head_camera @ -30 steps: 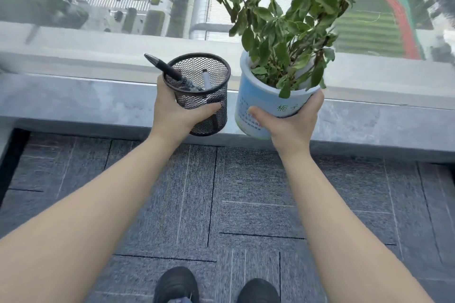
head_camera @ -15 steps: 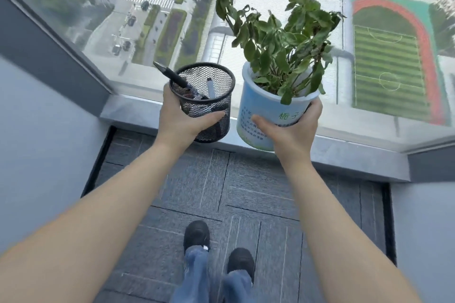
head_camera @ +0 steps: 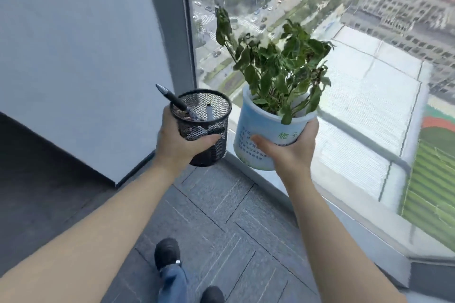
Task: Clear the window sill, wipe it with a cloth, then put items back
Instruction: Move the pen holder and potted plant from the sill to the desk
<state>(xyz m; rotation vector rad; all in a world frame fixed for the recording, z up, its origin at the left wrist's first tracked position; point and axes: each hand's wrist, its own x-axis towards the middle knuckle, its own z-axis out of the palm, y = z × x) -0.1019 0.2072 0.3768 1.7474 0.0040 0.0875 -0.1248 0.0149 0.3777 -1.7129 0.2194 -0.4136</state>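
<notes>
Nearest the camera, at the bottom of the view, two dark shoes (head_camera: 167,251) and a blue trouser leg (head_camera: 172,283) stand on grey carpet tiles (head_camera: 229,206). Both bare forearms reach up and forward from the lower corners. Further out, the left hand (head_camera: 181,141) wraps round a black mesh pen holder (head_camera: 202,128), thumb across the near side of the mesh and the other fingers hidden behind it; the holder is upright and held in the air over the carpet. A dark pen (head_camera: 172,99) leans out over the holder's left rim, and a second pen (head_camera: 209,112) stands inside it. Just beside it to the right, apart from it by a narrow gap, the right hand (head_camera: 288,147) grips a pale blue pot (head_camera: 253,130) from its near right side, thumb pressed flat on the front wall, fingers curled round the far side. The pot carries green printed characters and tilts slightly to the left. A leafy green plant (head_camera: 275,69) rises from it, some leaves drooping. Beyond the pot, the grey window sill (head_camera: 349,224) runs diagonally along the base of the glass, from behind the pot down toward the lower right. To the left stands a plain pale wall (head_camera: 73,56), meeting a dark window frame (head_camera: 170,19). Farthest off, through the glass, lie a white roof, streets with cars, buildings and a green sports field
</notes>
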